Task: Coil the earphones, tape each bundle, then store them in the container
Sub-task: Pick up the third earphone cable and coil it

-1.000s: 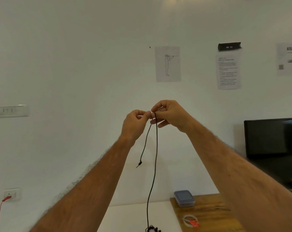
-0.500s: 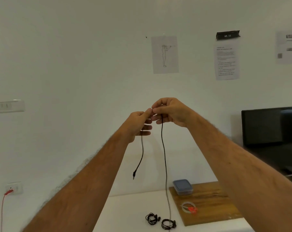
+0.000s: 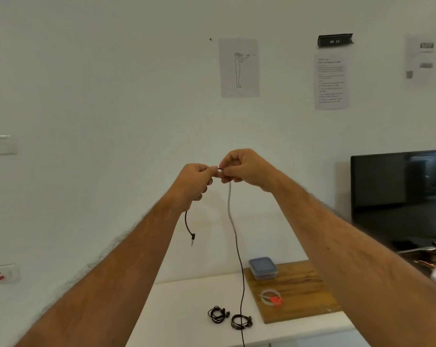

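Observation:
Both hands are raised in front of the wall, fingertips meeting. My left hand (image 3: 195, 180) and my right hand (image 3: 242, 169) pinch a black earphone cable (image 3: 239, 259) between them. The cable's long part hangs from my right hand down past the table edge. Its short end with the plug (image 3: 192, 238) dangles below my left hand. Two coiled black earphone bundles (image 3: 218, 314) (image 3: 240, 321) lie on the white table (image 3: 186, 309). A lidded plastic container (image 3: 263, 267) and a clear tape roll (image 3: 270, 298) with a red end sit on a wooden board (image 3: 302, 289).
A black monitor (image 3: 399, 196) stands at the right, with small clutter on the surface below it. Papers hang on the wall. A wall socket (image 3: 3, 274) with a red cord is at the lower left.
The hands stayed joined on the cable while my view tilted down, bringing the table and both bundles into sight. The plug end now hangs shorter under my left hand.

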`<state>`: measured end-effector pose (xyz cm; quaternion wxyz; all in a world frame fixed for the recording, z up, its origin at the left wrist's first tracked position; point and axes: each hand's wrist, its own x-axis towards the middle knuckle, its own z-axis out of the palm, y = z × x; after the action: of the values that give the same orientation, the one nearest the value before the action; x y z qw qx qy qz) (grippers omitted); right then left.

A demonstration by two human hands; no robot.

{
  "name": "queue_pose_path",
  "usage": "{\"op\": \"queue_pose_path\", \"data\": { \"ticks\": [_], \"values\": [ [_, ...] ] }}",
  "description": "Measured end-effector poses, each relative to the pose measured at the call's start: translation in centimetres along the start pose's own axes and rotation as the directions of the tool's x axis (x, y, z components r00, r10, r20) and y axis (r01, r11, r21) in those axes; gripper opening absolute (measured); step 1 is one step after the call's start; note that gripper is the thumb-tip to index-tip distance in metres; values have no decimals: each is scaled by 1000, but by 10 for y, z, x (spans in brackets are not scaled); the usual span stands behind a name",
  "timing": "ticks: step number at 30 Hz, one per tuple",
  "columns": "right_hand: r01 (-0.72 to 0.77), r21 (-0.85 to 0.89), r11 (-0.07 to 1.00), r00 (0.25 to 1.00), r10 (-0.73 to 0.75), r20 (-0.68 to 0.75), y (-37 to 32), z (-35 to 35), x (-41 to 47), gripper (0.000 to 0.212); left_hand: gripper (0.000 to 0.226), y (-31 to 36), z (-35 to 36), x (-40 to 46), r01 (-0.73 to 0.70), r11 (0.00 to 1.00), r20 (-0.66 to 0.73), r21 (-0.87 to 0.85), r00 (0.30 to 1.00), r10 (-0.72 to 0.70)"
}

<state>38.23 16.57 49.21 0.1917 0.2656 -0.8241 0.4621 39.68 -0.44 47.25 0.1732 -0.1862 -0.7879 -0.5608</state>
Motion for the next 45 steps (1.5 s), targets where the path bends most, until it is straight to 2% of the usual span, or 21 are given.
{"op": "queue_pose_path", "data": {
  "ticks": [4,11,13,15,20,22,24,26,27,31,34,36,38,40,42,45],
  "values": [
    [10,26,1000,998,-12,60,-5,3,-2,17,29,2,2,1,8,1000,-10,4,1000,-8],
    [63,-32,998,996,-61,62,-5,-2,-2,9,32,0,1,0,13,1000,-2,-12,1000,-13],
    [95,-69,993,995,-95,1,-2,-1,1,6,35,0,1,-1,38,998,17,-55,999,-37],
    [103,-76,992,989,-110,-97,1,0,5,11,37,1,1,-2,88,991,44,-105,995,-84],
    [47,-6,999,958,-47,-282,6,4,8,17,33,4,-2,-9,184,956,186,-228,972,-143],
    [5,49,999,979,6,-204,5,5,4,16,32,5,-2,-11,174,957,209,-233,970,-126],
    [-40,94,995,999,43,-27,1,5,0,23,34,7,-2,-10,156,964,205,-215,972,-111],
    [-49,120,992,994,37,102,-2,6,-4,27,35,7,-1,-9,146,972,189,-184,976,-111],
    [-31,116,993,992,16,123,-3,6,-5,24,36,7,-1,-9,146,974,182,-172,977,-114],
    [52,44,998,995,-56,88,-4,3,-4,11,36,2,-1,-9,181,967,187,-181,971,-147],
    [77,-26,997,992,-80,-97,2,3,1,11,33,-1,-2,-9,224,951,198,-213,963,-183],
    [58,-13,998,979,-60,-195,4,3,3,13,32,-2,-2,-9,234,945,207,-231,960,-187],
    [22,41,999,988,-16,-151,3,3,1,15,33,0,-3,-10,227,944,223,-241,959,-174],
    [-28,119,992,1000,26,13,0,3,-3,21,35,2,-3,-11,216,946,237,-243,959,-158],
    [-20,158,987,992,0,123,-3,2,-6,22,37,3,-3,-11,208,947,235,-245,960,-150],
    [78,118,990,992,-88,86,-4,2,-5,8,36,2,-4,-11,228,935,243,-270,956,-163]
  ]
}}
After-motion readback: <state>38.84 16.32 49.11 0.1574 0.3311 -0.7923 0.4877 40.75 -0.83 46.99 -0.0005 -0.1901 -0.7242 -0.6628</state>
